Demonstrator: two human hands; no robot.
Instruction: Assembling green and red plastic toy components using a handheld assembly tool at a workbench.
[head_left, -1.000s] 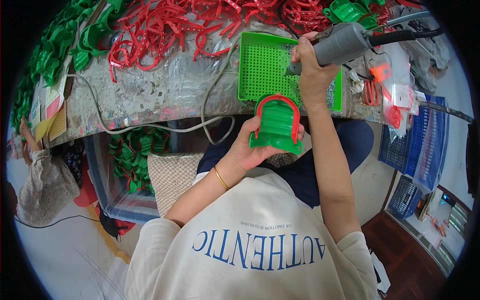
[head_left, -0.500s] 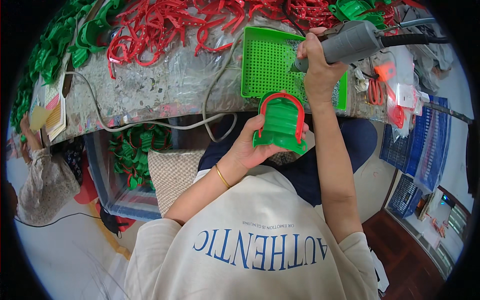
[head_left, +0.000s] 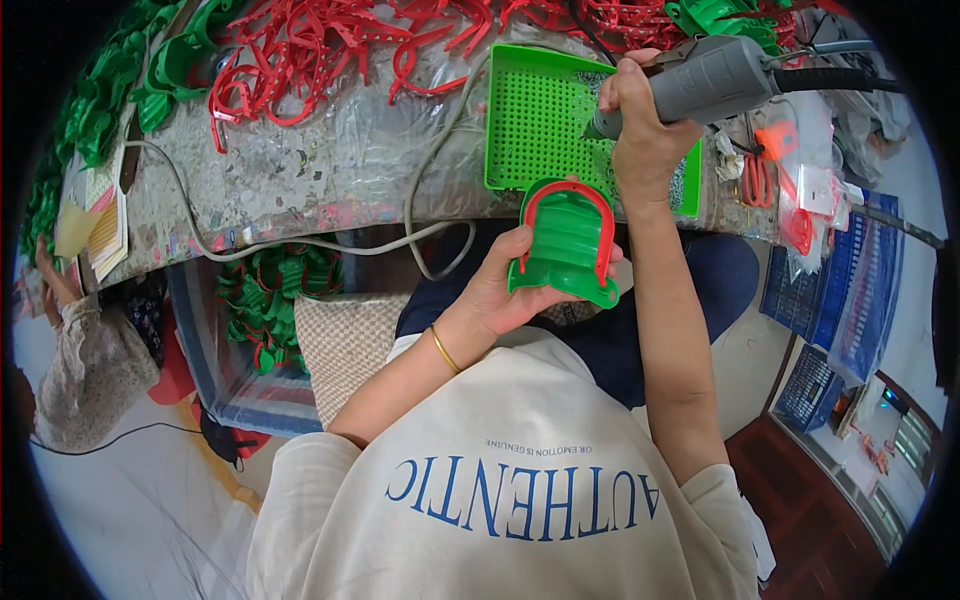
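My left hand [head_left: 505, 280] grips a curved green plastic piece [head_left: 567, 235] by its lower left side, in front of the table edge. A red U-shaped strip [head_left: 606, 225] runs around the inside of that piece. Wrapped around a grey electric screwdriver [head_left: 705, 82] with a black cable is my right hand [head_left: 645, 125]. The tool's tip points down and left over a green perforated tray [head_left: 540, 130], apart from the green piece. Tiny metal bits, probably screws, lie in the tray's right part.
Red strips [head_left: 330, 60] are heaped along the table's far side, green pieces [head_left: 100, 110] at the far left. A pale cable [head_left: 300, 245] loops over the near edge. Below stands a crate [head_left: 200, 350] of assembled pieces. Another person's sleeve [head_left: 95, 375] shows at left.
The view has shifted slightly. The green piece has stayed in my left hand, and the screwdriver is still held over the tray, its tip hardly moved.
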